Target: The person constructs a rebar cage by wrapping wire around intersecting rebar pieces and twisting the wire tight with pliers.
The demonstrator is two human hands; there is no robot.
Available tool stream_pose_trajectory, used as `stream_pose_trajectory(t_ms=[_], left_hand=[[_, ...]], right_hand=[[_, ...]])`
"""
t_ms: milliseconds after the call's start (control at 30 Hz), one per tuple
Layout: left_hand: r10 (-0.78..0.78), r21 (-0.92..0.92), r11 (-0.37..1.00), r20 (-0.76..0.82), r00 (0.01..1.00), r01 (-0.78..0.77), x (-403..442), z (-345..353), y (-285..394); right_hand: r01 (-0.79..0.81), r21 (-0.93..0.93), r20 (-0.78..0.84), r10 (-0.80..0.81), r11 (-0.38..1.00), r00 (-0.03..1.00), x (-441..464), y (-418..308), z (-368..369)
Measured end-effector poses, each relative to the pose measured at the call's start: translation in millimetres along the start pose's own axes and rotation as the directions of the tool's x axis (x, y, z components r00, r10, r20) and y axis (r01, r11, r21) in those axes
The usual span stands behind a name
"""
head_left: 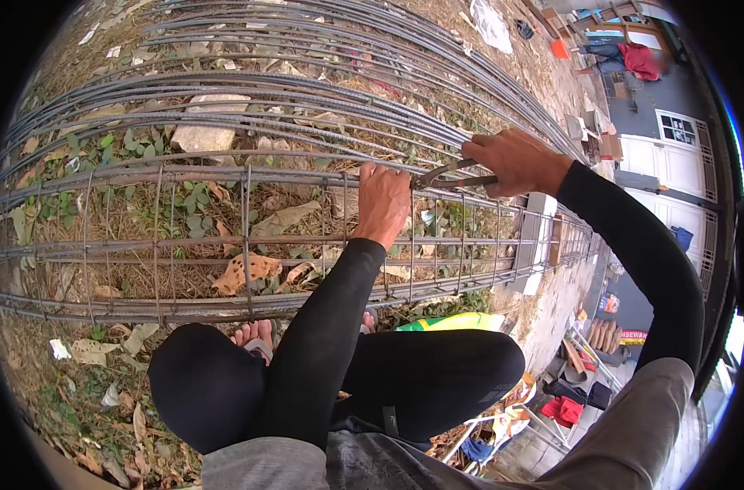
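A rebar cage [306, 242] of long bars and square stirrups lies across the ground before my knees. My left hand [384, 202] has its fingers wrapped over the cage's far top bar, beside a stirrup. Right of it, my right hand [515, 162] holds the handles of metal pincers [458, 174]. The handles are spread apart. The pincers' head touches the bar close to my left fingertips, where a stirrup crosses. Any tie wire there is too small to make out.
Loose long rebars [306, 86] run beyond the cage. A stone [211, 122] lies under them. White blocks [535, 237] sit at the cage's right part. A person in red [640, 61] is at the upper right. A green and yellow sack [462, 321] lies near my knee.
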State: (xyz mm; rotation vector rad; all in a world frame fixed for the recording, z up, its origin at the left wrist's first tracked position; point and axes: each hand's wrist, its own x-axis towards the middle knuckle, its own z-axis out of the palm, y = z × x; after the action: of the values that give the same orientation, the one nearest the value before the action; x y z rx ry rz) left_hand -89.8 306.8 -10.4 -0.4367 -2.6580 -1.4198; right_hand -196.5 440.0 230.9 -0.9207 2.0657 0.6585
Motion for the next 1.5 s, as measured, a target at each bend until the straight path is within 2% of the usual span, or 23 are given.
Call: stream_pose_trajectory(t_ms=[67,167,200,300,333,367,400,500,533,633,667,767,867,967,1000,1067,1100,1133,1167,1233,1267,1400,1500], left_hand=[[0.001,0.002,1.0,0.011,1.0,-0.001,0,-2,0],[-0.001,0.001,1.0,0.021,1.0,0.001,1,-3,0],[-0.003,-0.003,1.0,0.019,1.0,0.003,1,-3,0],[0.003,-0.022,1.0,-0.008,1.0,-0.003,0,0,-1],[0.006,-0.027,1.0,-0.02,1.0,-0.007,0,1,-2],[0.0,-0.019,1.0,-0.016,1.0,0.0,-1,0,-3],[0.001,-0.015,1.0,-0.009,1.0,-0.001,-1,0,-2],[-0.005,-0.012,1.0,0.014,1.0,0.005,5,-2,0],[-0.011,-0.007,1.0,0.036,0.999,0.011,1,-3,-1],[-0.017,-0.015,1.0,0.027,1.0,0.017,1,-3,0],[-0.013,-0.018,1.0,0.028,1.0,0.014,1,-1,0],[-0.018,-0.03,0.999,0.026,1.0,0.019,0,0,-2],[-0.016,-0.035,0.999,0.038,0.999,0.018,0,-2,-2],[-0.002,-0.029,1.0,0.032,0.999,0.003,5,-4,-3],[0.002,-0.038,0.999,0.009,1.0,-0.002,5,-3,-4],[0.015,-0.036,0.999,-0.009,1.0,-0.015,0,-1,-3],[0.015,-0.03,0.999,0.004,1.0,-0.015,0,-2,-1],[0.013,-0.022,1.0,0.013,1.0,-0.013,1,-2,-1],[0.01,-0.013,1.0,0.02,1.0,-0.01,1,-2,-1],[0.021,-0.022,1.0,-0.021,1.0,-0.022,0,-3,1],[0.025,-0.025,0.999,-0.045,0.999,-0.026,0,-4,1],[0.022,-0.036,0.999,-0.056,0.998,-0.024,3,-3,0],[0.008,-0.038,0.999,-0.052,0.999,-0.01,2,-2,-1]], right_hand=[[0.038,-0.34,-0.28,-0.14,0.94,0.95,-3,3,14],[0.064,-0.539,-0.355,-0.295,0.84,0.887,-2,14,14],[0.054,-0.579,-0.323,-0.29,0.813,0.901,-1,15,14],[0.064,-0.482,-0.207,-0.184,0.874,0.961,10,22,18],[-0.073,-0.157,0.006,0.075,0.985,0.997,15,22,9],[-0.292,0.138,0.29,0.243,0.946,0.925,20,21,-8],[-0.55,0.341,0.584,0.286,0.762,0.759,19,19,-17],[-0.535,0.505,0.582,0.191,0.677,0.791,19,36,-1],[-0.373,0.482,0.496,0.104,0.793,0.862,22,36,0],[-0.448,0.443,0.469,0.225,0.777,0.854,19,32,3],[-0.402,0.44,0.43,0.205,0.803,0.879,15,25,-5],[-0.411,0.371,0.536,0.17,0.833,0.827,15,19,-16],[-0.655,0.501,0.765,0.064,0.566,0.64,29,39,0],[-0.718,0.568,0.782,0.008,0.402,0.623,17,38,10],[-0.695,0.599,0.753,0.016,0.398,0.658,12,36,10],[-0.411,0.545,0.423,0.184,0.731,0.887,0,16,3],[-0.279,0.428,0.21,0.205,0.86,0.956,-5,11,1],[-0.118,-0.002,0.01,0.118,0.993,0.993,-5,13,9],[-0.04,-0.151,-0.14,0.019,0.988,0.99,-6,16,14],[0.053,-0.47,-0.363,-0.248,0.881,0.898,-6,23,16],[0.018,-0.516,-0.413,-0.267,0.857,0.871,-5,23,16],[0.037,-0.563,-0.263,-0.221,0.825,0.939,4,35,18],[-0.069,-0.276,-0.199,0.013,0.959,0.98,24,35,13]])
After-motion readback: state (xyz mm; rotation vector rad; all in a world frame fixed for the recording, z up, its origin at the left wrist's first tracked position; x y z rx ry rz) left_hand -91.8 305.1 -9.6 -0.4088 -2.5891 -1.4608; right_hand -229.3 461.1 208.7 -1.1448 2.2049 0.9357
